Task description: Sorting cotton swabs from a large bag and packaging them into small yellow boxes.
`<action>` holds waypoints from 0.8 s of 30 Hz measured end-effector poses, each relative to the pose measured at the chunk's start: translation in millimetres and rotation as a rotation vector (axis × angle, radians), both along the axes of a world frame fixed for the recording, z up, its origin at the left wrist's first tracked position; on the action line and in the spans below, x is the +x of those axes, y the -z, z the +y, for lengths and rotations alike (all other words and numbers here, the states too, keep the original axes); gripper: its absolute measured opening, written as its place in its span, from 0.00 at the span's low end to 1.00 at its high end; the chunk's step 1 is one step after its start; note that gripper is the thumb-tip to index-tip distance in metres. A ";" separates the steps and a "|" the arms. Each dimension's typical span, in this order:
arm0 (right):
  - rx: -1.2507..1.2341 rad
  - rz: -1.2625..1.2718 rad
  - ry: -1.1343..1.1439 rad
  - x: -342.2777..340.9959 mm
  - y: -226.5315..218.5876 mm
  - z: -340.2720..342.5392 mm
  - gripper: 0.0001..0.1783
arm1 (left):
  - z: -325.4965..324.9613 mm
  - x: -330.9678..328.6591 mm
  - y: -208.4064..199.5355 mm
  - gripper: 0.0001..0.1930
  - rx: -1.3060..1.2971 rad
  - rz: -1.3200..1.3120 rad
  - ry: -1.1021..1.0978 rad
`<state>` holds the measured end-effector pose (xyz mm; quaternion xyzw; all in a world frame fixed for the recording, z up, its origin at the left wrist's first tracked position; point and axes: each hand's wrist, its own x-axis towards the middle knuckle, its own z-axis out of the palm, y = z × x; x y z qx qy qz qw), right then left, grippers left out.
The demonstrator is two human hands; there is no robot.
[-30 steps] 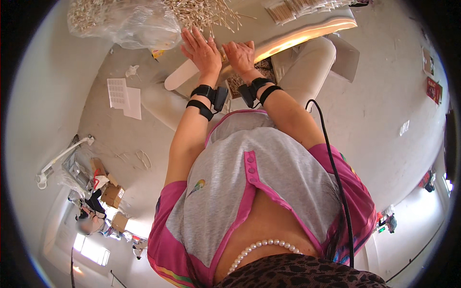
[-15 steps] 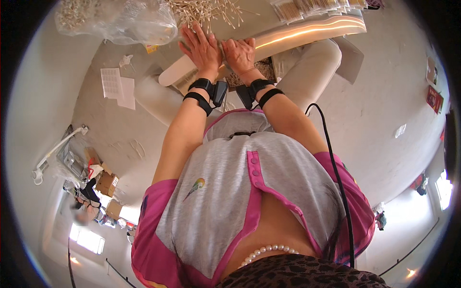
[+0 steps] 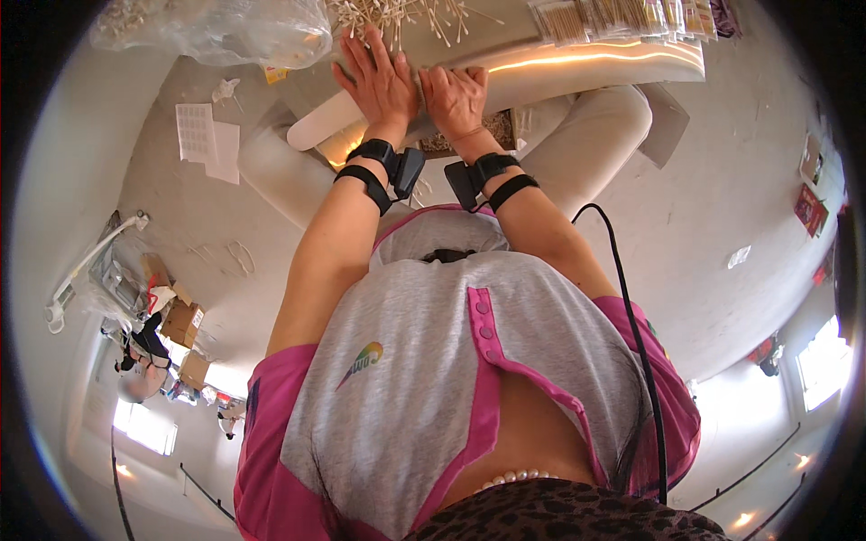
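My left hand [image 3: 382,88] lies fairly flat at the near edge of the work surface, fingers stretched out and apart. Its fingertips reach the loose pile of cotton swabs [image 3: 397,13]. Close beside it on the right, my right hand [image 3: 457,101] is closed, fingers curled in with the knuckles up. Whatever those fingers may hold is hidden from this view. Both wrists wear black straps with small black devices.
Left of the swabs lies a clear plastic bag [image 3: 221,34]. Flat packs of swabs [image 3: 613,18] line the far right of the surface. Below the hands, a box [image 3: 515,132] sits between my legs. A black cable [image 3: 622,279] runs past my right arm. Paper sheets [image 3: 196,135] lie on the floor.
The whole view has shifted slightly. My left fingers are still spread by the swabs, and my right hand stays curled beside them, with little visible movement.
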<state>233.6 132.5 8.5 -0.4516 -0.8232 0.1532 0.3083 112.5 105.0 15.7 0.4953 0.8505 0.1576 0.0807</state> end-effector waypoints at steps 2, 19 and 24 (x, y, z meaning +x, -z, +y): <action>0.004 -0.003 0.000 0.5 2.1 0.3 0.14 | 0.6 0.1 0.8 0.36 -0.001 0.004 0.001; 0.039 0.062 0.032 -0.7 5.6 0.4 0.14 | -0.5 -1.0 4.8 0.36 0.092 0.045 0.007; 0.029 0.040 0.036 -0.4 6.2 1.5 0.15 | -0.2 -1.2 -1.8 0.37 0.089 0.020 -0.025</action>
